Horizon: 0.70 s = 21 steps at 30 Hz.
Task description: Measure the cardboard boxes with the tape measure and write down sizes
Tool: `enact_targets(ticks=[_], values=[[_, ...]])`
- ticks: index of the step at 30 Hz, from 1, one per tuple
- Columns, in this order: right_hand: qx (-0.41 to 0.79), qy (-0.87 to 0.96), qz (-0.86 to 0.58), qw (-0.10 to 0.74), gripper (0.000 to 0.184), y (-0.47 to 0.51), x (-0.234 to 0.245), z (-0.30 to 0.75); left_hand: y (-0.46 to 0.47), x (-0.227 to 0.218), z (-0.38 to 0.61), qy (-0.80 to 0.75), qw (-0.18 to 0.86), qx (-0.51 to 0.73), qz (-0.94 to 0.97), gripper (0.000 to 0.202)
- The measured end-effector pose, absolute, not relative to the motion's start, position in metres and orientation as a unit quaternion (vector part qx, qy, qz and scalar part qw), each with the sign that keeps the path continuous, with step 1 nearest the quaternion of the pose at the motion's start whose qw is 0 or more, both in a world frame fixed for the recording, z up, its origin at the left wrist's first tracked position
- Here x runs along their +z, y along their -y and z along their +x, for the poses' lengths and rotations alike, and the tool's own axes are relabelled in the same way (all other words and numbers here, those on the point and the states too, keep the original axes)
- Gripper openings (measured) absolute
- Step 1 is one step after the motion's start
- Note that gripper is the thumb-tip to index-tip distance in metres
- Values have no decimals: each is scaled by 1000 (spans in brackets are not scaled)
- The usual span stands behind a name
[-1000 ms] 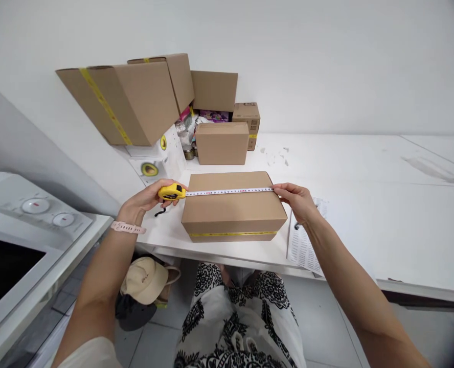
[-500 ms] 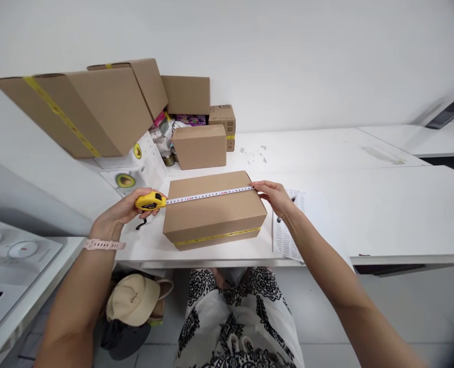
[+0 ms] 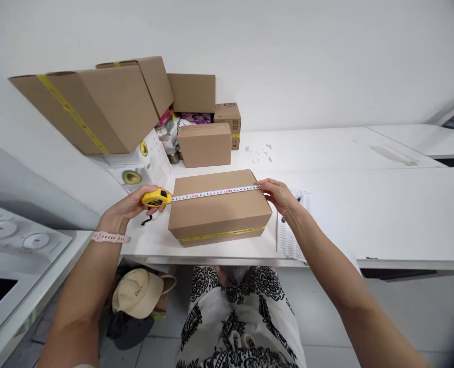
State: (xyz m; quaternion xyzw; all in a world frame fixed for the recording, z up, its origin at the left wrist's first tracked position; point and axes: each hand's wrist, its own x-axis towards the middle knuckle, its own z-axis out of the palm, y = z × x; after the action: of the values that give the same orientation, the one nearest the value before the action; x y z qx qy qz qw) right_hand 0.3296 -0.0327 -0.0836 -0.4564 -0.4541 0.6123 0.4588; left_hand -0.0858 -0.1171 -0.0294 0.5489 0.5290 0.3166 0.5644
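Observation:
A closed cardboard box with a yellow tape band lies on the white table in front of me. My left hand grips a yellow tape measure case just off the box's left edge. The white blade stretches across the box top. My right hand pinches the blade's end at the box's right edge.
Several cardboard boxes are piled at the back left, with a smaller box behind the measured one. A printed sheet with a pen lies right of the box. A beige cap sits on the floor below; a white appliance stands left.
Only the camera view shifted, right and then slightly back. Both hands keep the tape stretched across the box top.

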Motion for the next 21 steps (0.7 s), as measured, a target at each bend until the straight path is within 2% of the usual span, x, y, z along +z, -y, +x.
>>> enact_targets(ticks=[7, 13, 15, 18, 21], values=[[618, 457, -455, 450, 17, 29, -89, 331, 115, -29, -84, -526, 555, 317, 561, 44], [541, 502, -462, 492, 19, 42, -77, 338, 170, 8, -53, -543, 464, 339, 612, 43], [534, 519, -443, 498, 23, 53, -66, 339, 197, 13, -36, -548, 468, 343, 602, 47], [529, 549, -409, 501, 29, 67, -50, 331, 227, 3, -8, -553, 487, 395, 549, 48], [491, 580, -403, 511, 26, 83, -41, 316, 242, -22, 24, -501, 514, 467, 517, 47]])
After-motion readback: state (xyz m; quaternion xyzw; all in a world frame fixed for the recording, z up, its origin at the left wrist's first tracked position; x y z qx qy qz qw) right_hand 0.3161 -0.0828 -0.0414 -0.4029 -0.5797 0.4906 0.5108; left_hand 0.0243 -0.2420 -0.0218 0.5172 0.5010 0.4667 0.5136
